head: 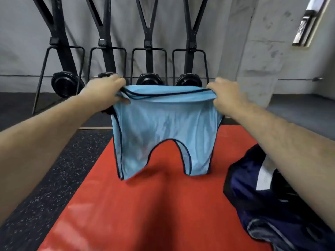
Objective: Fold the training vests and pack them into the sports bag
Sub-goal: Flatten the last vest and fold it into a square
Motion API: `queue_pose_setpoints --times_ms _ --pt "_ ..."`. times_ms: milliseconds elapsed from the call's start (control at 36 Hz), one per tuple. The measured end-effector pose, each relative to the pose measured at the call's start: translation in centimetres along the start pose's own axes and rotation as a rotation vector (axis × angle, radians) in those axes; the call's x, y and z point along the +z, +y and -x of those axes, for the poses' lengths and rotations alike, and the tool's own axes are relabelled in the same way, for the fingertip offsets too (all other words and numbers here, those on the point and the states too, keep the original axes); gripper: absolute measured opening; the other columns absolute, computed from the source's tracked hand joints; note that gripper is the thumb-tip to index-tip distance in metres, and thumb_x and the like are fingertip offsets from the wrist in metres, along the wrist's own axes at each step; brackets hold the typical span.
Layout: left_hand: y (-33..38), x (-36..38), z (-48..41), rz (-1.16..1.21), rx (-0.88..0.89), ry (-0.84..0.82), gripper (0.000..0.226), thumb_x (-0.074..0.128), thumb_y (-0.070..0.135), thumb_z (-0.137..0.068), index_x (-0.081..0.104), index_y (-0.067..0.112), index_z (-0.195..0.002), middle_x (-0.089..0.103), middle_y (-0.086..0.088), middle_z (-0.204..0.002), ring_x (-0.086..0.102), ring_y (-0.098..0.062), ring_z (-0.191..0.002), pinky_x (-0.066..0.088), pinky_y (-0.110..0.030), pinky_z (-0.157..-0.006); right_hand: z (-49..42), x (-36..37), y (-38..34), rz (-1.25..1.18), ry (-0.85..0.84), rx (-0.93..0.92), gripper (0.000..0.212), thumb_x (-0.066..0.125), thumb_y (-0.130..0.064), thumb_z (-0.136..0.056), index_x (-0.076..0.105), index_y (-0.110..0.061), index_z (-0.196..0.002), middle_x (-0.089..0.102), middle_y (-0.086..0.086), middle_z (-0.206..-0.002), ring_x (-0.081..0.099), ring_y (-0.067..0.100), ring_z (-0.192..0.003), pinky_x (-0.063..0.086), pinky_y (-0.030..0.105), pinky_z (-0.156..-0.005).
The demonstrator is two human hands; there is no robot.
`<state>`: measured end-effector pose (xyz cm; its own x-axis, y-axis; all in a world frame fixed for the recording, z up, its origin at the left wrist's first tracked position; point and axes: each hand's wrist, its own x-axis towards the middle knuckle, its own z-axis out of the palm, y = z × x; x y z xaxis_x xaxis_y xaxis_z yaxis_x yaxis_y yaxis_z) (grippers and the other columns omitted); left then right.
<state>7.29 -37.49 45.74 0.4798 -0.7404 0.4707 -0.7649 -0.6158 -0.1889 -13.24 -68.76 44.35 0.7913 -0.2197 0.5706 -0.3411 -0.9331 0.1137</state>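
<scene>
Light blue training vest [163,127] with dark trim hangs at frame centre, upside down, shoulder straps dangling just above red mat [145,205]. Left hand [107,91] pinches the folded hem at 10 o'clock of the vest, right hand [226,95] pinches it at 2 o'clock, hem stretched between them. Navy sports bag [253,205] lies on the mat at 4 o'clock, under the right forearm. Black stands [148,57] line the wall at 12 o'clock.
</scene>
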Motion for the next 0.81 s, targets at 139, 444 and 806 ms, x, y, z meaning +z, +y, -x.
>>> queue_pose_setpoints --times_ms 139,444,806 --pt "-0.6 0.7 0.6 -0.063 0.056 0.261 0.036 0.074 0.009 -0.078 0.055 -0.001 -0.108 0.052 -0.024 -0.100 0.057 -0.046 -0.083 0.045 -0.051 -0.062 0.3 -0.1 0.1 0.087 0.224 -0.010 0.051 0.059 0.008 -0.071 0.064 -0.010 -0.118 0.058 0.015 -0.106 0.055 0.040 -0.093 0.043 0.044 -0.076" --pt "4.8 14.2 14.6 0.157 0.057 -0.134 0.025 0.050 0.023 -0.069 0.060 0.019 -0.092 0.057 -0.004 -0.092 0.064 -0.033 -0.084 0.048 -0.041 -0.061 17.9 12.2 -3.5 0.004 -0.141 0.031 0.049 0.068 -0.001 -0.061 0.070 -0.020 -0.106 0.065 0.003 -0.100 0.059 0.035 -0.085 0.045 0.040 -0.069" --pt "9.2 20.8 20.0 0.468 -0.179 -0.582 0.075 0.051 0.005 -0.076 0.041 0.027 -0.147 0.029 0.005 -0.158 0.029 -0.019 -0.145 0.029 -0.031 -0.115 25.0 16.8 -6.9 -0.278 -0.595 0.247 0.056 0.047 -0.024 -0.095 0.038 -0.036 -0.148 0.029 -0.014 -0.158 0.021 0.015 -0.147 0.025 0.038 -0.117"
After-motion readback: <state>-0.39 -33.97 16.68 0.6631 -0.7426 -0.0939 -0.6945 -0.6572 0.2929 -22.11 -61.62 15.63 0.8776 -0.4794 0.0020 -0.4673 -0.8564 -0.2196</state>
